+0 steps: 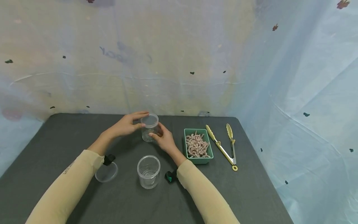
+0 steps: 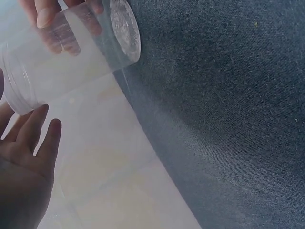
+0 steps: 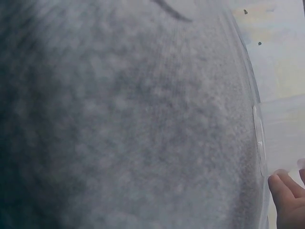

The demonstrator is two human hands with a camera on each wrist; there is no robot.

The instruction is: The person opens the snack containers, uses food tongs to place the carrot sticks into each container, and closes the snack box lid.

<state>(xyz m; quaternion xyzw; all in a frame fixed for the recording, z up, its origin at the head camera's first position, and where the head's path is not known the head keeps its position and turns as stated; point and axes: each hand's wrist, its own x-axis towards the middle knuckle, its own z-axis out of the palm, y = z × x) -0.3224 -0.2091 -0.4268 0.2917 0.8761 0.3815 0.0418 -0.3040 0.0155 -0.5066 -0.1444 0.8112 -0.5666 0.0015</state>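
A clear plastic jar (image 1: 147, 134) with a round see-through lid (image 1: 150, 119) stands upright near the far side of the table. My left hand (image 1: 127, 125) spans the lid, with its thumb at the near side and fingers at the far side. Lower down, my right hand (image 1: 165, 138) grips the jar's body from the right. In the left wrist view the jar (image 2: 66, 62) appears sideways, and fingers of the left hand (image 2: 26, 157) lie against the lid's edge. The right wrist view catches part of the right hand (image 3: 288, 198) beside the jar's base.
Closer to me stands a second clear jar (image 1: 149, 172), its top uncovered. A loose clear lid (image 1: 107, 173) lies by my left wrist. To the right, a green tray (image 1: 199, 160) holds pinkish-grey curled pieces (image 1: 197, 145), beside yellow-tipped tongs (image 1: 226, 153) lying spread on the dark table (image 1: 249, 193).
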